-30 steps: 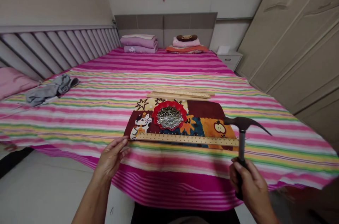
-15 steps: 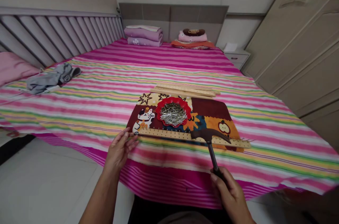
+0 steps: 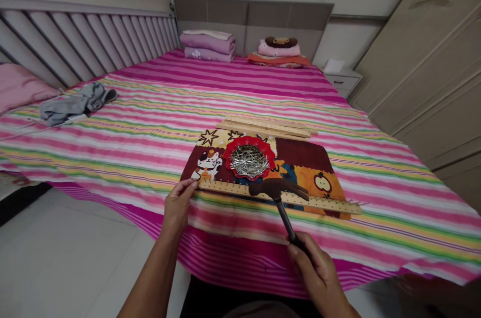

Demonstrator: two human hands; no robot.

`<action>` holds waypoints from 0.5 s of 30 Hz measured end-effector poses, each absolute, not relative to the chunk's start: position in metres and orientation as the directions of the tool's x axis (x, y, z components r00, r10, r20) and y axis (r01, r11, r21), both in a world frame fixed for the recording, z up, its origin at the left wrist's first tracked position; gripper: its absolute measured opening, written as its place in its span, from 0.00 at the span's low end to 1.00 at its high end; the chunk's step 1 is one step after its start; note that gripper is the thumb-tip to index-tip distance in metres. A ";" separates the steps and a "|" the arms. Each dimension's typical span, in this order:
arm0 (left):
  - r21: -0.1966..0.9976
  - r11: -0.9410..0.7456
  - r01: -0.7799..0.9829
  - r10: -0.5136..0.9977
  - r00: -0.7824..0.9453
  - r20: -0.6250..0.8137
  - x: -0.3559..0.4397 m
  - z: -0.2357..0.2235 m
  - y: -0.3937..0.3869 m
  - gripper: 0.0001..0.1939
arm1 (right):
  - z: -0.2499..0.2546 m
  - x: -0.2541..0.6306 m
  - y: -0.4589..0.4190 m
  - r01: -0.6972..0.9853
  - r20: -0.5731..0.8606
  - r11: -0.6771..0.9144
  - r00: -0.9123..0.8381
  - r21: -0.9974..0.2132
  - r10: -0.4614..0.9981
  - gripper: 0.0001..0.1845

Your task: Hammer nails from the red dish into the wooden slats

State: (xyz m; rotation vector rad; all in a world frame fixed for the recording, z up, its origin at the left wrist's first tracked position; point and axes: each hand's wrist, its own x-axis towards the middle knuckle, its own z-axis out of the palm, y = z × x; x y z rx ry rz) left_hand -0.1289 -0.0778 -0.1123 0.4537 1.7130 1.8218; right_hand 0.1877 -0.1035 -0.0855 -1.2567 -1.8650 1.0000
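My right hand [image 3: 315,268] is wrapped around the dark handle of a claw hammer [image 3: 285,218]. The hammer's head is over the middle of a perforated wooden strip [image 3: 225,188], hiding part of it; I cannot tell whether they touch. Thin nails stand along the strip, and some at its right end lean over. At the strip's left end, my left hand [image 3: 179,203] pinches with thumb and forefinger. Behind the strip, a red scalloped bowl [image 3: 228,150] holds many loose silvery nails [image 3: 250,162]. Bowl and strip rest on a patterned mat [image 3: 300,152] with a cat and an apple on it.
More wooden strips [image 3: 266,127] lie behind the mat. All this is on a bed with a striped sheet [image 3: 150,137]. Grey cloth [image 3: 77,104] and a pink pillow [image 3: 22,87] are at the left; folded bedding [image 3: 208,46] sits by the headboard.
My left hand has moved slightly right and up, its fingers closing at the strip's left end. The hammer in my right hand has shifted left along the strip.
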 end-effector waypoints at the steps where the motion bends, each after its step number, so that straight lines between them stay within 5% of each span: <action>1: 0.984 0.003 -0.178 0.621 -0.771 -0.142 -0.128 -0.114 -0.076 0.18 | -0.085 0.185 -0.103 0.429 0.112 0.249 -0.319 -0.868 0.941 0.11; 15: 0.997 0.065 -0.037 0.659 -0.749 -0.071 -0.124 -0.122 -0.070 0.16 | -0.089 0.173 -0.102 0.374 0.157 0.307 -0.381 -0.875 0.911 0.07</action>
